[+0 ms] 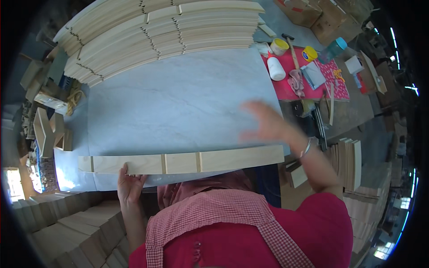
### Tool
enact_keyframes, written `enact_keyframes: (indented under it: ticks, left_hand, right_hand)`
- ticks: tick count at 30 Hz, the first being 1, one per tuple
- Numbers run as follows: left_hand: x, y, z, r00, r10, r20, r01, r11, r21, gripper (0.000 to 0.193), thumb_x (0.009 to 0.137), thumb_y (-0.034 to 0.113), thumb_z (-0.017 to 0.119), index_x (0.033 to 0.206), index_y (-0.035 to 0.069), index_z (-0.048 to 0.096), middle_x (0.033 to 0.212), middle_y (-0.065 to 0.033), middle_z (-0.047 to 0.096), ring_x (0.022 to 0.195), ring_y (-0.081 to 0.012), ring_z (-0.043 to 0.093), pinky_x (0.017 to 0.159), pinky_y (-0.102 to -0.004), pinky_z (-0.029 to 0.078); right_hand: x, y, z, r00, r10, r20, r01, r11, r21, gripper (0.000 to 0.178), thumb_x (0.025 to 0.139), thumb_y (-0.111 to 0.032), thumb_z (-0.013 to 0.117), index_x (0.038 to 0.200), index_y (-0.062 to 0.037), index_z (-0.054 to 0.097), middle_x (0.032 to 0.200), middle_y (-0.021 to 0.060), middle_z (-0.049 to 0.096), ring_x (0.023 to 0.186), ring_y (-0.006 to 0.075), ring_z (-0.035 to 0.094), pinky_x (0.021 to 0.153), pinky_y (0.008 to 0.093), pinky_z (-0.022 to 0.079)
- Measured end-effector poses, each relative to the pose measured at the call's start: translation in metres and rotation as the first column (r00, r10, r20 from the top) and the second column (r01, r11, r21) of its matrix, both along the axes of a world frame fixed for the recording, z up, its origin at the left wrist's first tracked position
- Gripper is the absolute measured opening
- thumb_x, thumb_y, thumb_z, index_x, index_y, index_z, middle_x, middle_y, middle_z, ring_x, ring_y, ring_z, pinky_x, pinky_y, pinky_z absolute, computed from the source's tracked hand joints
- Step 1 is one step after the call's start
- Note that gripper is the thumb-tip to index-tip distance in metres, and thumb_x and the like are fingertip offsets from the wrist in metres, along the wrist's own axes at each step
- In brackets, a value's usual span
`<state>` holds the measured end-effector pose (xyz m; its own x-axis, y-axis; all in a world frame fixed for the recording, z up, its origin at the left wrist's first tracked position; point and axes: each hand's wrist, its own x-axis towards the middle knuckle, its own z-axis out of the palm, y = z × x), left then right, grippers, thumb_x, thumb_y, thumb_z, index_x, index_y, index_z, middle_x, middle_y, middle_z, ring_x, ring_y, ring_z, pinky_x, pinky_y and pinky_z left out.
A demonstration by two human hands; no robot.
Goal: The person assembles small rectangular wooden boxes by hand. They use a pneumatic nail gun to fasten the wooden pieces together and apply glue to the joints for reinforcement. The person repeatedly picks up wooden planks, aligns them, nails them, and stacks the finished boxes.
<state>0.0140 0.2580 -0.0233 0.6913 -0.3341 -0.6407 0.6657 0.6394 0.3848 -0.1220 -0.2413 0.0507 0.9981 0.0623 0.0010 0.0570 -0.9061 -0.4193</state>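
A long pale wooden slat (181,163) with several dark cross grooves lies along the near edge of the table. My left hand (130,185) grips its front edge left of the middle, thumb on top and fingers curled below. My right hand (268,123), smeared by motion, is over the table beyond the slat's right end. Its thumb and fingers are spread, and I see nothing in it.
Tall stacks of notched slats (205,27) stand at the far side of the grey table (178,98). At right, a white glue bottle (276,68), a hammer (292,51) and a yellow tub (309,54) rest on red cloth. Wooden pieces (42,131) stand at left.
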Motion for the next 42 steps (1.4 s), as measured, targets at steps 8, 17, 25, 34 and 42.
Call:
enact_keyframes:
  ticks: [8, 17, 25, 34, 42]
  left_hand:
    - [0.028, -0.015, 0.007, 1.0, 0.003, 0.004, -0.003, 1.0, -0.002, 0.033, 0.098, 0.021, 0.067, 0.126, 0.007, 0.058, 0.132, -0.011, 0.061, 0.13, -0.033, 0.054, 0.11, -0.0575, 0.044]
    - [0.138, -0.084, 0.036, 0.696, -0.669, 0.259, 0.531, 0.723, 0.442, 0.057, 0.094, 0.027, 0.073, 0.138, -0.001, 0.049, 0.142, -0.0174, 0.054, 0.137, -0.0288, 0.048, 0.112, -0.0455, 0.045]
    - [0.209, -0.077, 0.041, -0.06, -0.973, -0.222, -0.892, -0.047, 0.449, 0.078, 0.07, 0.027, 0.084, 0.141, 0.012, 0.054, 0.139, -0.012, 0.057, 0.126, -0.0361, 0.057, 0.106, -0.0561, 0.044]
    - [0.271, -0.083, 0.065, -0.019, -0.944, -0.33, -0.612, -0.25, 0.75, 0.068, 0.068, 0.026, 0.083, 0.13, 0.009, 0.062, 0.126, -0.0111, 0.065, 0.12, -0.0345, 0.06, 0.102, -0.0456, 0.049]
    - [0.195, -0.042, 0.053, -0.128, -0.972, -0.198, -0.514, -0.106, 0.851, 0.063, 0.068, 0.02, 0.084, 0.125, 0.006, 0.064, 0.119, -0.0178, 0.064, 0.119, -0.038, 0.058, 0.102, -0.0446, 0.049]
  right_hand:
    - [-0.012, 0.056, -0.029, 0.991, 0.107, -0.079, -0.118, 0.982, -0.151, 0.059, 0.065, -0.029, 0.084, 0.11, -0.0049, 0.056, 0.111, 0.0145, 0.059, 0.11, 0.0349, 0.058, 0.09, 0.048, 0.052]
    - [0.13, -0.051, -0.012, 1.0, 0.019, 0.016, -0.011, 0.926, -0.378, 0.053, 0.066, -0.022, 0.08, 0.112, -0.0071, 0.058, 0.119, 0.0137, 0.06, 0.115, 0.0349, 0.058, 0.094, 0.0479, 0.052]
    - [0.159, -0.066, -0.026, 0.957, -0.074, -0.281, -0.054, 0.905, -0.421, 0.06, 0.068, -0.021, 0.082, 0.121, -0.0042, 0.06, 0.129, 0.0154, 0.058, 0.126, 0.0356, 0.056, 0.103, 0.0467, 0.05]
    - [0.166, -0.073, -0.016, 0.977, -0.091, -0.195, 0.011, 0.926, -0.378, 0.059, 0.067, -0.02, 0.081, 0.119, -0.0035, 0.061, 0.126, 0.0161, 0.058, 0.122, 0.0366, 0.057, 0.102, 0.0463, 0.05]
    - [0.079, -0.049, -0.03, 0.986, 0.045, -0.16, -0.084, 0.964, -0.251, 0.05, 0.065, -0.018, 0.081, 0.107, -0.0021, 0.061, 0.117, 0.0184, 0.057, 0.115, 0.0376, 0.056, 0.098, 0.0473, 0.051]
